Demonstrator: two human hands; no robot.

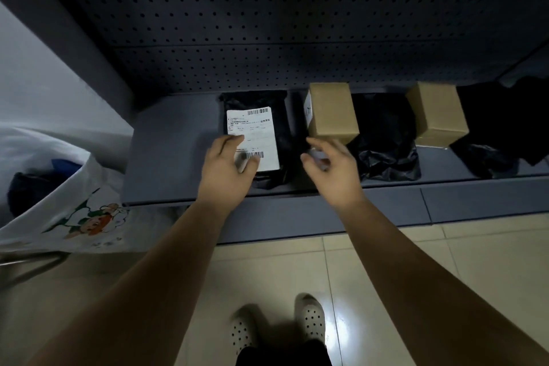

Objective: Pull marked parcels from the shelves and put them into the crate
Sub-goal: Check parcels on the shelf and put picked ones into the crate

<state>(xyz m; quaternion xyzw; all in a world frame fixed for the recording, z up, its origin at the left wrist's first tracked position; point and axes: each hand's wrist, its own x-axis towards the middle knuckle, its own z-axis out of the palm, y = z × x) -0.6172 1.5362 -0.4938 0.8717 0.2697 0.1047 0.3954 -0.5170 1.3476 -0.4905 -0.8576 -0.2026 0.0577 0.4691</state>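
— Two hands are out over the low shelf (166,151). What is the left hand (228,169) doing?
— It rests on the white label (255,128) of a black parcel (285,131). The fingers lie loose and fairly straight across the label's lower part, with the thumb by the bottom barcode. It is released, not clenched.
— Where does that parcel lie?
— Flat on the shelf, left of the other goods, with bare shelf to its left.
— And the right hand (332,169)?
— It hovers just in front of a brown box (331,113), fingers spread and slightly curled. It is blurred, but it looks released, grasping nothing.
— What else stands in that row?
— Right of the box lies a crumpled black bag (386,140), then a second brown box (436,114), then another dark bag (499,128) at the far right. A pegboard (267,24) forms the back wall.
— And lower down?
— A white sack (74,211) with a cartoon print sits on the left, near the shelf's end, with dark things inside. Pale floor tiles (386,261) show below, along with two perforated light shoes (310,318).
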